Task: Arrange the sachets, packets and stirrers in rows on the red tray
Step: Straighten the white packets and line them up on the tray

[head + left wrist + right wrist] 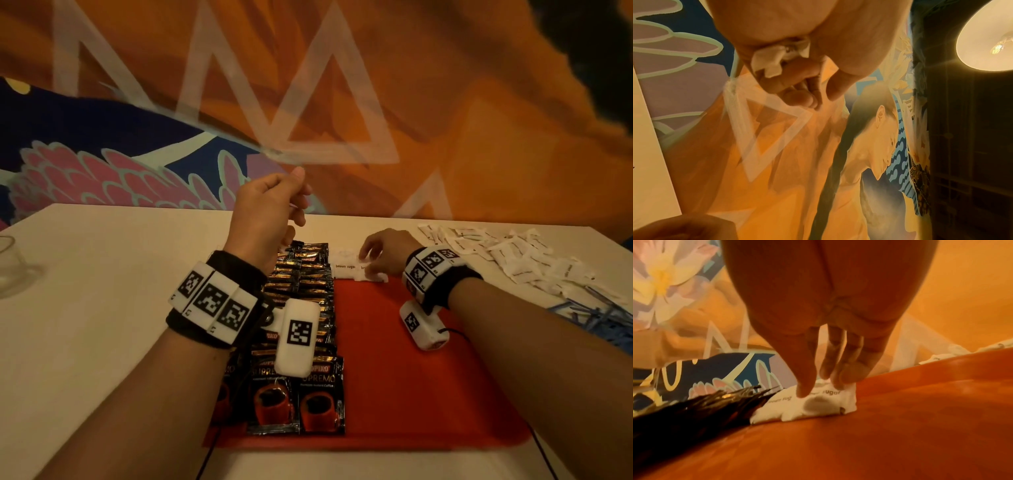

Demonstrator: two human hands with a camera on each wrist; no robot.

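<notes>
A red tray (411, 359) lies in front of me. Black coffee packets (301, 308) fill two overlapping columns on its left side. A few white brown sugar sachets (344, 266) lie side by side at the tray's far edge. My right hand (368, 262) is down on them, and in the right wrist view its thumb and fingers (838, 381) pinch the rightmost sachet (830, 402). My left hand (294, 205) is raised above the packets, fingers curled round several crumpled white sachets (777, 60).
A loose heap of white sachets (507, 260) lies on the table at the back right, with blue stirrers (592, 315) in front of it. A glass (10, 270) stands at the left edge. The tray's right half is bare red.
</notes>
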